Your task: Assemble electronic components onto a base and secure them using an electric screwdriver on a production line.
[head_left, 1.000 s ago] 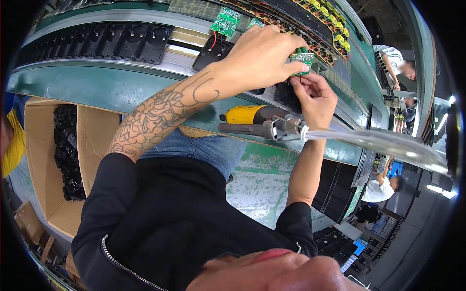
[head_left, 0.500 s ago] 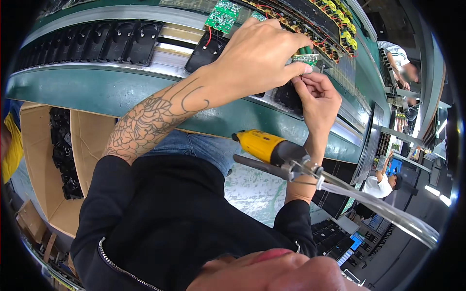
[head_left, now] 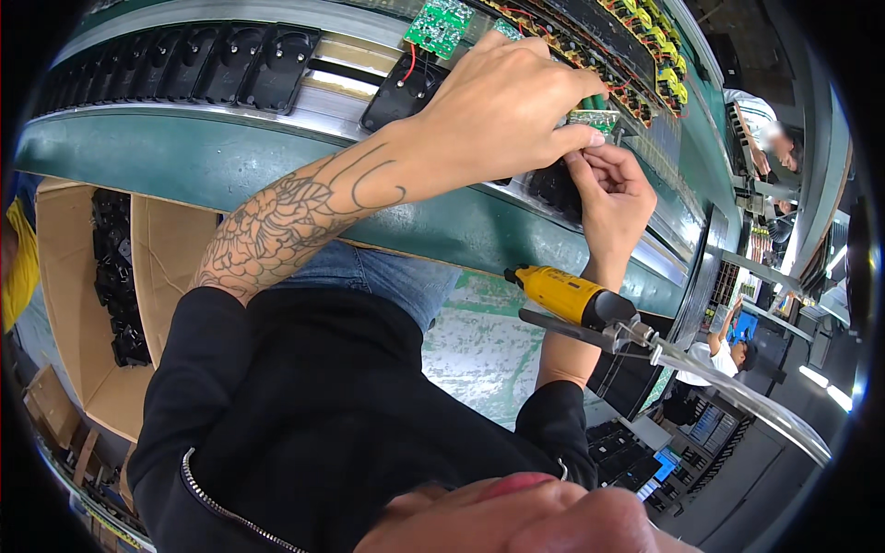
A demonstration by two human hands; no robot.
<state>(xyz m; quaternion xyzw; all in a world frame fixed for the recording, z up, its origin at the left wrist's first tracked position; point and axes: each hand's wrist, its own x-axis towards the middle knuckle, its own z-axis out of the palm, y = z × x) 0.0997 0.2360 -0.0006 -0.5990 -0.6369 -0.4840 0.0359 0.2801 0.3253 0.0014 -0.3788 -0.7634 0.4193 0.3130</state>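
Observation:
My left hand [head_left: 512, 106], its tattooed forearm crossing from the left, grips a small green circuit board [head_left: 595, 119] between thumb and fingers. Close under that board, my right hand [head_left: 618, 194] has its thumb and forefinger pinched together; whatever lies between them is too small to make out. A black plastic casing [head_left: 553, 189] sits below both hands, partly covered by them. Left of my left hand, another green circuit board [head_left: 440, 28] is joined by a red wire to a black casing [head_left: 401, 92].
A yellow electric screwdriver [head_left: 567, 295] hangs in front of my right forearm. Black casings [head_left: 221, 64] line the metal rail at left. Boards with yellow parts [head_left: 659, 55] lie at the far right. A cardboard box [head_left: 74, 295] stands below the green bench edge [head_left: 138, 157]. Other people work at right.
The hanging screwdriver has shifted to the right in the view. Both hands keep nearly the same grip and place over the casing, with the whole scene slightly shifted.

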